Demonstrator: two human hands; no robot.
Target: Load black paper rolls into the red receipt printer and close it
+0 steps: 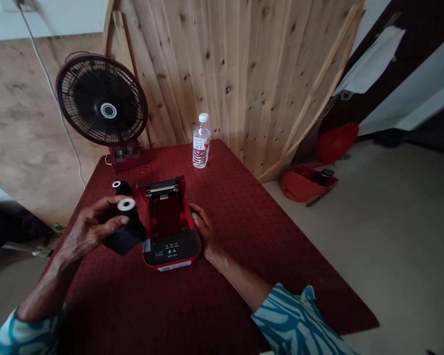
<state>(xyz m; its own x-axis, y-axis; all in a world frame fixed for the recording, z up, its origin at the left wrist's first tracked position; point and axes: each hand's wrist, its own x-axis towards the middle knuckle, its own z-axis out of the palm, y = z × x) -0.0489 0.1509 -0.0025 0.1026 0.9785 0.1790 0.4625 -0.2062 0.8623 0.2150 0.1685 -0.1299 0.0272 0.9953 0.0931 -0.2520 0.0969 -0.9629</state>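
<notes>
My left hand (92,224) grips a black roll (128,229) with a pale round end and a dark hole in it. The roll hangs just left of a small red and black printer (172,249), its near end close to the printer's left side. The printer's cover stands raised at the back, and its red inner bay is exposed. My right hand (204,229) steadies the printer's right side, fingers along the wall. Behind my left hand, a second black roll (123,188) with a similar pale end rests on the table.
A dark red patterned cloth covers the table (251,236). At the back left stands a fan (101,101); a clear plastic bottle (201,143) with a white cap stands upright near the back edge. A round wooden panel (229,69) leans behind. A red dustpan-like object (299,186) lies on the floor.
</notes>
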